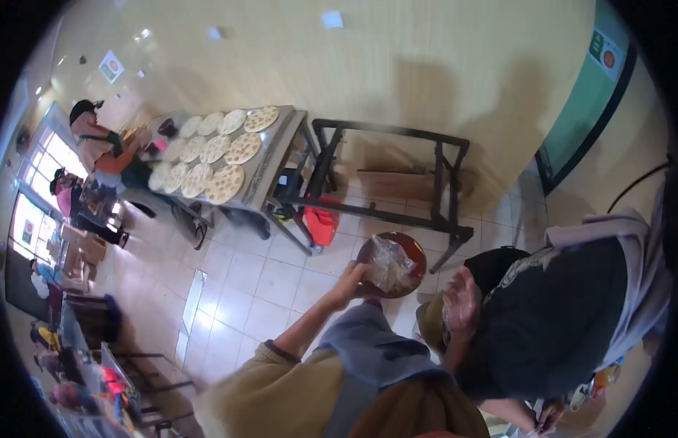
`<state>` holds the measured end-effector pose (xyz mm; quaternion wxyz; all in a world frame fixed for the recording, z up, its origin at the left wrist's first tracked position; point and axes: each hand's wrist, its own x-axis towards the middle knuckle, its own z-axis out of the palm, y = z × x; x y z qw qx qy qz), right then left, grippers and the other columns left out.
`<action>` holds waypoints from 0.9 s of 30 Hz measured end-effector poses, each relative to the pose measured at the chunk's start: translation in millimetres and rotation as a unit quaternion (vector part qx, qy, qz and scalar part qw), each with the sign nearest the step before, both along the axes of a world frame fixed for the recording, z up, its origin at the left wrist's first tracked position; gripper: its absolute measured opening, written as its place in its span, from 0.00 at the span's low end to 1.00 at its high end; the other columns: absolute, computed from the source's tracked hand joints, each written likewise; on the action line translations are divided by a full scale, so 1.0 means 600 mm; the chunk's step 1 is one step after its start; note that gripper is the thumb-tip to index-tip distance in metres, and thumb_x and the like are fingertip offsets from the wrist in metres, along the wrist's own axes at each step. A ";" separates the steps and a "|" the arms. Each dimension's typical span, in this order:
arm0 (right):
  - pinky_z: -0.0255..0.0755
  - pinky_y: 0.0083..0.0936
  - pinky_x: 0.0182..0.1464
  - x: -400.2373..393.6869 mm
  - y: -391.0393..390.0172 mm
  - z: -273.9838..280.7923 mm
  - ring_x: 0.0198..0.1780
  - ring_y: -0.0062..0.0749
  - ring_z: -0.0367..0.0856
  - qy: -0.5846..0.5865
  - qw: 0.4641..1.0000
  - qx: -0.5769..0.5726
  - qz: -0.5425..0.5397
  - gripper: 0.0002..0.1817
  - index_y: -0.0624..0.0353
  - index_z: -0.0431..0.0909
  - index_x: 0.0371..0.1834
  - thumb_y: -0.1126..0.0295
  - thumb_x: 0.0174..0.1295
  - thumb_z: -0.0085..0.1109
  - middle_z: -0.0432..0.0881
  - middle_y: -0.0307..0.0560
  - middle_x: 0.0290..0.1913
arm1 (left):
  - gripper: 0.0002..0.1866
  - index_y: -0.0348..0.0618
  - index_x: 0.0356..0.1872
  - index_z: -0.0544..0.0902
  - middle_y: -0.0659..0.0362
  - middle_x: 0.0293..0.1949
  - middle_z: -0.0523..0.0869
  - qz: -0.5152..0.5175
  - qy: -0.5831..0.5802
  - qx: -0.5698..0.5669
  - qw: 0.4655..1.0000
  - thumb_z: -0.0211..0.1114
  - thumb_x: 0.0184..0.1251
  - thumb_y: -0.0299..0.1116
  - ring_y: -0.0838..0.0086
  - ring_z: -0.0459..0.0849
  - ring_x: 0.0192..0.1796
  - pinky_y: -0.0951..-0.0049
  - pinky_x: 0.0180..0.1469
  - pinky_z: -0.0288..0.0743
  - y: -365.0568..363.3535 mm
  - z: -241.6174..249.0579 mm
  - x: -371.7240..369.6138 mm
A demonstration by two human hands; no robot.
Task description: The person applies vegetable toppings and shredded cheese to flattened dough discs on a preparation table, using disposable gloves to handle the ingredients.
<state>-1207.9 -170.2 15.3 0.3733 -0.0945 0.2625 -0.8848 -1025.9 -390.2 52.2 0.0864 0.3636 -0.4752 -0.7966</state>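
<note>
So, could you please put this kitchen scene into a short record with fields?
left hand: grips the rim of the round red-brown bowl
bowl contents: crumpled clear plastic bag
right hand: raised beside the bowl, seemingly in a clear glove, holding nothing visible
background: metal table carrying round pale flat crackers
floor: white tiles

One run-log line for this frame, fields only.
left hand: holds brown bowl by rim | bowl: clear plastic bag inside | right hand: not seen | nearby: person in dark top

Fisheye warp, black corners; window (43, 157) glare left; soft blur.
</note>
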 end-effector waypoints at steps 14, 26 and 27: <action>0.68 0.55 0.51 -0.074 0.207 -0.027 0.59 0.63 0.64 -0.205 0.931 -0.300 0.034 0.26 0.71 0.59 0.60 0.57 0.72 0.27 0.63 0.70 0.58 | 0.25 0.44 0.56 0.63 0.54 0.40 0.79 -0.179 -0.015 -0.054 0.982 0.53 0.64 0.47 0.67 0.83 0.33 0.70 0.33 0.78 -0.157 -0.021 -0.403; 0.75 0.25 0.28 -0.055 0.259 -0.096 0.41 0.46 0.77 -0.075 0.898 -0.031 -0.433 0.24 0.69 0.69 0.50 0.55 0.64 0.50 0.74 0.61 0.44 | 0.25 0.43 0.51 0.73 0.58 0.37 0.81 -0.376 -0.052 0.023 0.925 0.50 0.62 0.51 0.72 0.79 0.35 0.76 0.35 0.74 -0.108 -0.114 -0.749; 0.74 0.24 0.28 -0.062 0.253 -0.092 0.39 0.43 0.77 -0.015 0.894 0.013 -0.447 0.24 0.69 0.71 0.49 0.55 0.64 0.50 0.75 0.60 0.42 | 0.25 0.45 0.50 0.74 0.60 0.37 0.81 -0.415 -0.047 0.028 0.908 0.50 0.61 0.53 0.74 0.78 0.35 0.76 0.35 0.73 -0.093 -0.112 -0.789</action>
